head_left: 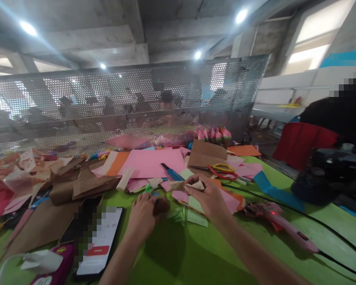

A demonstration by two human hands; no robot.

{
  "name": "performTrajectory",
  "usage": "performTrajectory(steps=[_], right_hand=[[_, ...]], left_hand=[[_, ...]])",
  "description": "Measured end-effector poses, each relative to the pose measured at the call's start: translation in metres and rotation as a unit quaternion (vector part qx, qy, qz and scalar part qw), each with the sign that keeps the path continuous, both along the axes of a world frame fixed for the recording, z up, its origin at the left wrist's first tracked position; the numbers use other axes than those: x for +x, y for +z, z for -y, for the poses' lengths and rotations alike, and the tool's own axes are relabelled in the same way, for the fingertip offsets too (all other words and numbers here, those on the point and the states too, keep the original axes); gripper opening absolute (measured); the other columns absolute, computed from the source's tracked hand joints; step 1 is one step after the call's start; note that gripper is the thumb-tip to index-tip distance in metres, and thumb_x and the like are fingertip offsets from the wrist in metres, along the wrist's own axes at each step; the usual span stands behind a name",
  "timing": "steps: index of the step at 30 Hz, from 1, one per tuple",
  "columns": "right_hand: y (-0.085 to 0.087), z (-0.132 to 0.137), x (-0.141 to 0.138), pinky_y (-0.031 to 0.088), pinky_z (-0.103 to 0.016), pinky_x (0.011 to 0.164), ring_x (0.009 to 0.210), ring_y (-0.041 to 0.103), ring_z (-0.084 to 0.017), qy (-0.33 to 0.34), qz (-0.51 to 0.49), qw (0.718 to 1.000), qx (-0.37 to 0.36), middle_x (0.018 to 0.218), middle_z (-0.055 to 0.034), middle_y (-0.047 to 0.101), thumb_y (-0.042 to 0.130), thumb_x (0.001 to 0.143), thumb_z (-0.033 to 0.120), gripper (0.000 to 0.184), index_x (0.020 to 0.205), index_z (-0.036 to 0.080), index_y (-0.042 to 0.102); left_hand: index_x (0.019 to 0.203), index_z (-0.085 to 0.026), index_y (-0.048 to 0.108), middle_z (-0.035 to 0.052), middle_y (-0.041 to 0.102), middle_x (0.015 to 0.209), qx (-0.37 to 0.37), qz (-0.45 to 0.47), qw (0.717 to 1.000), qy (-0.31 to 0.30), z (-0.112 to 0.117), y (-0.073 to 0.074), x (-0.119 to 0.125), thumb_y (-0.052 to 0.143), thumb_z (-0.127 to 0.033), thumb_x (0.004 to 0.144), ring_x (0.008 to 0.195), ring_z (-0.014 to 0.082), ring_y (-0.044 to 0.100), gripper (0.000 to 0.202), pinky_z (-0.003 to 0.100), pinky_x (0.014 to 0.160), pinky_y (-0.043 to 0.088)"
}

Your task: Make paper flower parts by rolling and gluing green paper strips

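My right hand (206,196) hovers over the green table (180,253) and pinches a small tan paper piece (190,184) between thumb and fingers. My left hand (142,213) rests lower on the table with its fingers curled around a small dark brown object (161,206), blurred by motion. A bit of green paper (148,189) lies just beyond the left hand. Pink paper sheets (154,162) and a blue cutter (172,173) lie behind both hands.
A phone (99,243) lies at the left front beside brown paper scraps (83,184). A pink glue gun (280,225) with a black cord sits to the right. Scissors (222,170) lie further back. A perforated metal screen (121,103) closes the far edge. Another person (329,118) sits right.
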State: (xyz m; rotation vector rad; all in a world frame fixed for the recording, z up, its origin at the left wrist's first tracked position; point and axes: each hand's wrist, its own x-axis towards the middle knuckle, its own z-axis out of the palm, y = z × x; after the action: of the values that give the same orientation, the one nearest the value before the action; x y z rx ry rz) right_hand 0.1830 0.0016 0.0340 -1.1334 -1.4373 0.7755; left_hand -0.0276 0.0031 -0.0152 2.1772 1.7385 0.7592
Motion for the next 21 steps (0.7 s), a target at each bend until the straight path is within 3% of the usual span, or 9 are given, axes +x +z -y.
performTrajectory(steps=[3,7,12,16,21], right_hand=[[0.003,0.002,0.000,0.041,-0.026,0.058,0.062,0.053,-0.016,0.000,-0.009,1.000,0.007,0.068,0.0016,0.058,0.065,0.075,0.033,0.014,0.079,0.020,0.062],[0.007,0.005,0.000,0.041,-0.026,0.059,0.063,0.053,-0.015,-0.003,-0.011,1.000,0.027,0.070,0.0015,0.058,0.063,0.077,0.033,0.013,0.081,0.021,0.062],[0.012,0.012,-0.002,0.040,-0.025,0.059,0.063,0.052,-0.015,-0.009,0.020,0.997,0.074,0.072,0.0013,0.059,0.063,0.078,0.024,0.005,0.082,0.021,0.063],[0.010,0.019,-0.004,0.043,-0.025,0.065,0.074,0.058,-0.016,0.001,0.117,0.980,0.160,0.083,-0.0008,0.063,0.060,0.080,0.013,0.011,0.085,0.022,0.062],[0.006,0.024,-0.010,0.043,-0.024,0.066,0.076,0.060,-0.015,0.038,0.177,0.970,0.160,0.089,-0.0015,0.062,0.058,0.082,0.008,0.015,0.087,0.021,0.062]], left_hand=[[0.102,-0.020,0.067,0.0099,0.064,0.107,0.014,0.048,0.999,-0.014,-0.007,0.000,-0.003,0.071,-0.019,0.071,0.108,0.0326,0.055,0.031,0.045,0.094,0.041],[0.115,-0.021,0.054,0.0077,0.064,0.112,0.025,0.144,0.988,-0.059,-0.009,0.006,-0.002,0.062,-0.024,0.081,0.102,0.0234,0.061,0.035,0.034,0.087,0.048],[0.119,-0.024,0.047,0.0044,0.063,0.108,-0.031,0.333,0.934,-0.129,0.001,0.013,0.006,0.058,-0.025,0.085,0.098,0.0179,0.060,0.035,0.026,0.083,0.047],[0.124,-0.025,0.041,0.0033,0.061,0.109,-0.071,0.323,0.932,-0.147,0.007,0.013,0.010,0.054,-0.030,0.091,0.099,0.0170,0.057,0.035,0.029,0.093,0.042],[0.126,-0.025,0.038,0.0036,0.058,0.112,-0.074,0.320,0.928,-0.178,0.011,0.012,0.014,0.053,-0.031,0.092,0.102,0.0174,0.054,0.037,0.029,0.095,0.039]])
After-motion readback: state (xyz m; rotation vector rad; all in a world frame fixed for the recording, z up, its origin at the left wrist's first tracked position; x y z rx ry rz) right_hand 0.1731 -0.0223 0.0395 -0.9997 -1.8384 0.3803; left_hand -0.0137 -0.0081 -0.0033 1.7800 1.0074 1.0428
